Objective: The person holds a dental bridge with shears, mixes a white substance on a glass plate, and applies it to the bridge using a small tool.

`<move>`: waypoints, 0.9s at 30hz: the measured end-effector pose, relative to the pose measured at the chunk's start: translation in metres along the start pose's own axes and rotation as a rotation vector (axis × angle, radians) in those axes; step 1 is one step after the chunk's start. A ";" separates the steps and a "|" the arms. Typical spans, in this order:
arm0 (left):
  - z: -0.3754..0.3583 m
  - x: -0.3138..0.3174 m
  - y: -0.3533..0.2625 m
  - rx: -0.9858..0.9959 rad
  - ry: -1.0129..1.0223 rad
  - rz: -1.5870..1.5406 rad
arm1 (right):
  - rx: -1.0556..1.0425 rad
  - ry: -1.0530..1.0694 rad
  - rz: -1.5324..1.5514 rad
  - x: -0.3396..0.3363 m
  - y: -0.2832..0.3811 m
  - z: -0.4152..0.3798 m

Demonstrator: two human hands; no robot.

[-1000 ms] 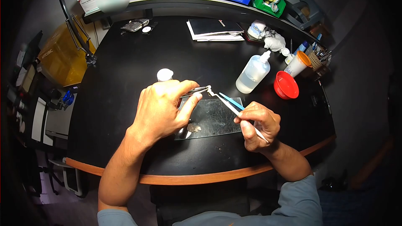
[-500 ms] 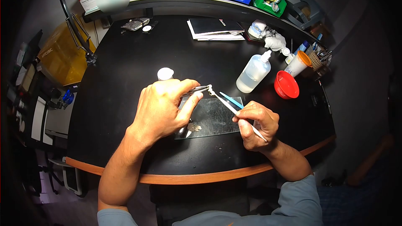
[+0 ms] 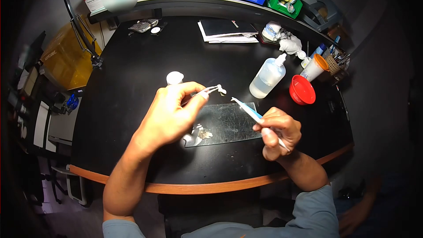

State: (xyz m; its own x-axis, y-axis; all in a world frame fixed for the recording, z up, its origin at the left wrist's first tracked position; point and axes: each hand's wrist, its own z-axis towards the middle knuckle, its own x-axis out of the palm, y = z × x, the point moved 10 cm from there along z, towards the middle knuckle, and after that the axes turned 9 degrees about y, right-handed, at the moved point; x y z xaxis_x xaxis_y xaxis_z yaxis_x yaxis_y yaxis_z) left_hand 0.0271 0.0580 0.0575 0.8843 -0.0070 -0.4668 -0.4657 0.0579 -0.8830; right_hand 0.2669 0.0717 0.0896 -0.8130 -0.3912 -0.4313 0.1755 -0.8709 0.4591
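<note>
My left hand is closed around thin metal tweezers. Their tips hold a small white piece, tooth-like in shape, over the far edge of a glass slab. Pinched in my right hand is a slim white tool, with a blue stick-like tool alongside it. The white tool's tip is apart from the white piece, a little to its right and lower. A beige smear of material lies on the slab's left part.
Beyond my left hand stands a small white-topped jar. A clear squeeze bottle, a red bowl and an orange-lidded container are at the right. Papers and a black folder lie farther back. The desk's wooden edge runs nearest me.
My right hand has moved right and slightly toward me, taking the white tool's tip away from the white piece. My left hand has turned slightly, still holding the tweezers.
</note>
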 end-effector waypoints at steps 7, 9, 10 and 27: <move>-0.002 0.027 0.019 -0.105 0.413 -0.650 | -0.041 -0.118 0.019 -0.028 -0.004 -0.001; -0.004 0.036 0.019 -0.074 0.525 -0.632 | 0.011 -0.140 0.027 -0.032 -0.008 -0.002; -0.005 0.039 0.022 -0.106 0.528 -0.607 | 0.017 -0.150 0.018 -0.034 -0.010 -0.003; -0.004 0.041 0.024 -0.181 0.476 -0.639 | 0.015 -0.083 0.013 -0.024 -0.008 0.002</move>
State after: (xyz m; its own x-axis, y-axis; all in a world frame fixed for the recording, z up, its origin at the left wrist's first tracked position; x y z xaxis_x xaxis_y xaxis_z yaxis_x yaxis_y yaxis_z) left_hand 0.0519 0.0552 0.0170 0.8912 -0.4094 0.1955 0.0899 -0.2629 -0.9606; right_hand 0.2841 0.0884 0.0976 -0.8539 -0.3763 -0.3596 0.1786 -0.8608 0.4765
